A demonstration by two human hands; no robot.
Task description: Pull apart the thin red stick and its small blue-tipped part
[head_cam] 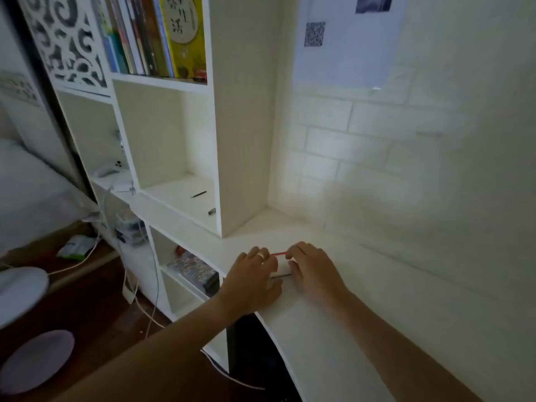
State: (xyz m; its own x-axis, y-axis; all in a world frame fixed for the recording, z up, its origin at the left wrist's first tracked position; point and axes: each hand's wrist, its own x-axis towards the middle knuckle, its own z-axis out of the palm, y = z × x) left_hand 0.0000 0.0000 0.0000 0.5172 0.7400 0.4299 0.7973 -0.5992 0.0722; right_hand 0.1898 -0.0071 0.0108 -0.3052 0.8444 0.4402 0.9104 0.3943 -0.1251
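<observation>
Head view: 2 hands meet on the white desk point(333, 300); left hand point(255, 278) and right hand point(314, 271) each pinch an end of a red stick point(279, 253), a dark stick point(280, 275) lying between them, just nearer; judging by this, the arranging is underway, unfinished.

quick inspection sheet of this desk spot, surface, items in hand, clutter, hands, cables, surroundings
surface: white desk, lit patch near the hands
job's things: thin red stick and thin dark stick lie between both hands; what they are is too blurred to tell
clutter: dark pen and a small cap in the shelf cubby
grippers: left hand and right hand rest on the desk, fingertips at the sticks' ends; grip unclear
cables: white cables hang beside the shelf unit
surroundings: books on the upper shelf, paper sheet on the brick-pattern wall
</observation>
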